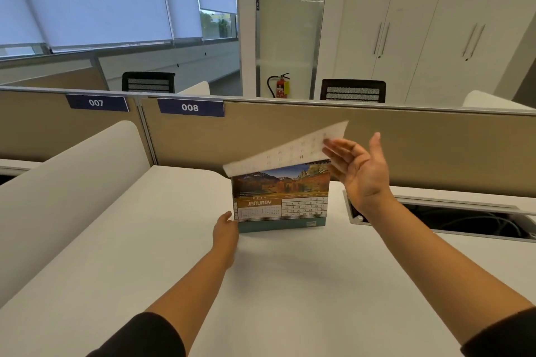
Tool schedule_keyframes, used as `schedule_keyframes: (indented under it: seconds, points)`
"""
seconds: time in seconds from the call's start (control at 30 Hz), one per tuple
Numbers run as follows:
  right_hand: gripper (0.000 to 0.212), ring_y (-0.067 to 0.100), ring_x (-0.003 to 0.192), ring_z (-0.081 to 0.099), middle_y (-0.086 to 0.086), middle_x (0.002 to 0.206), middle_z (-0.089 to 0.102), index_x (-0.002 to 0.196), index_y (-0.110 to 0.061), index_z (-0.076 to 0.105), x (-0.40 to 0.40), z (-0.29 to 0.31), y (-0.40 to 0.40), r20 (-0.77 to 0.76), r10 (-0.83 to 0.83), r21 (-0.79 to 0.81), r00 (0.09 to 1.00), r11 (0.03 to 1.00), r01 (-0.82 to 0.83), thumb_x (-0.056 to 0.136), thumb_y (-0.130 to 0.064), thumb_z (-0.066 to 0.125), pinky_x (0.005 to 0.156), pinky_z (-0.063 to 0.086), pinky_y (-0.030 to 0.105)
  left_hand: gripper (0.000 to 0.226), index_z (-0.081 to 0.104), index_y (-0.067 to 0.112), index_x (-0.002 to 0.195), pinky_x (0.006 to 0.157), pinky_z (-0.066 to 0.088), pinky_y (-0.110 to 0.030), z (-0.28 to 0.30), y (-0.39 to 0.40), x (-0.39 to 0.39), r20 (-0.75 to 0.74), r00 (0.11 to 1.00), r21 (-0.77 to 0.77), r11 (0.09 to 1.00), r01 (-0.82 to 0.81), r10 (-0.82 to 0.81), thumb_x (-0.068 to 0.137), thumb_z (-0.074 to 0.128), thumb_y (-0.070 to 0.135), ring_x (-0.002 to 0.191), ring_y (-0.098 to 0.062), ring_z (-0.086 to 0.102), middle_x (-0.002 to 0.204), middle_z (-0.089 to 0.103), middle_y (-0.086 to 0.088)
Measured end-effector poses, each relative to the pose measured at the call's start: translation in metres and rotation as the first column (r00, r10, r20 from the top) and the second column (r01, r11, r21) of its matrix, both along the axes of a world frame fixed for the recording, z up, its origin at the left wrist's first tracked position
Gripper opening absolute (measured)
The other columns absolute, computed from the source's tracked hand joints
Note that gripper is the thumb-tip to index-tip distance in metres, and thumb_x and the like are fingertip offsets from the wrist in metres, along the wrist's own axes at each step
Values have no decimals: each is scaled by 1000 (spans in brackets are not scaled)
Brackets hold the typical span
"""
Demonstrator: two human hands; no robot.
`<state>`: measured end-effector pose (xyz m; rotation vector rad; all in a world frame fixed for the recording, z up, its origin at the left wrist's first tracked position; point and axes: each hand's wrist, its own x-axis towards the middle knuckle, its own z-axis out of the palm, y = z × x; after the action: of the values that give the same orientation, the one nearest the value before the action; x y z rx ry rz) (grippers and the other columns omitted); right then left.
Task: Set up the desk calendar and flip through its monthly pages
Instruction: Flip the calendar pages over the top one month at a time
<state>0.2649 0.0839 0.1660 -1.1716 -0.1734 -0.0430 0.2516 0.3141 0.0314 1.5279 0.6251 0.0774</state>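
Observation:
A desk calendar stands upright on the white desk, showing the January page with a mountain photo above the date grid. A white page is lifted up over its top edge, blurred and tilted, its back side facing me. My right hand is raised beside that page's right end, palm open and fingers spread, fingertips touching the page edge. My left hand rests against the calendar's lower left corner, steadying the base; its fingers are partly hidden behind the stand.
A tan partition with labels 007 and 008 runs behind the calendar. An open cable tray with wires lies in the desk at right. A white curved divider bounds the left side. Chairs and cabinets stand beyond.

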Motion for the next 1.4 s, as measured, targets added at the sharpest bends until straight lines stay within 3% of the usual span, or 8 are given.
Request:
schedule_keyframes:
  seconds: [0.2,0.47,0.6,0.7,0.87,1.07,1.2,1.4]
  points:
    - [59,19,137,33,4,144,45,116,-26,57,19,22,22,67,55,-159,996,986,-44,93,-56,13,115,15,45,41,36,15,138,105,36,-45,2,-3,2,-3,999,68,997,32,-32,97,35,10,130,-35,38,144,41,-12]
    - [57,19,139,28,7,150,36,132,-17,47,36,16,37,57,63,-293,996,955,-44,96,-49,18,116,19,41,41,39,15,137,105,36,-42,0,-1,3,-17,999,93,995,38,-36,96,34,7,128,-32,40,141,45,-12]
    - [44,19,120,48,4,127,55,114,-21,58,36,-5,30,54,-104,-269,993,956,115,96,-45,26,99,36,38,40,40,14,135,104,38,-42,-1,0,2,-20,999,108,994,29,-27,96,37,6,127,-33,41,140,46,-12]
    - [41,19,110,51,1,112,58,117,-14,57,37,-33,17,-76,-344,-199,936,925,323,97,-40,31,90,39,35,37,43,13,131,101,40,-43,-2,1,1,-25,1000,121,993,13,-10,95,40,7,124,-33,44,138,47,-13]
    - [39,20,113,47,5,122,52,125,-10,48,30,-94,-4,-328,-499,-279,802,862,423,96,-33,38,96,36,38,12,46,13,107,92,46,-36,1,4,-3,-25,999,113,993,-30,33,96,41,14,106,-27,48,127,52,-16]
    - [43,31,129,41,14,142,43,136,-9,37,-4,-133,-5,-463,-415,-242,783,909,339,98,-27,37,106,35,45,37,60,18,89,64,55,-30,10,4,-15,122,992,-257,966,24,8,97,31,41,86,-25,66,98,69,-10]
    - [41,33,128,43,14,142,43,136,-12,38,-33,-146,9,-458,-328,-235,826,941,243,97,-24,42,104,37,46,39,59,22,95,61,58,-34,19,3,-23,187,982,-432,896,106,-26,94,30,48,86,-28,69,93,72,-7]
    - [46,34,124,48,15,141,43,140,-14,34,-51,-143,12,-451,-325,-251,831,940,232,95,-18,45,103,38,45,43,52,14,110,67,56,-41,22,7,-28,194,981,-602,791,106,16,94,30,48,94,-35,64,107,66,-15]
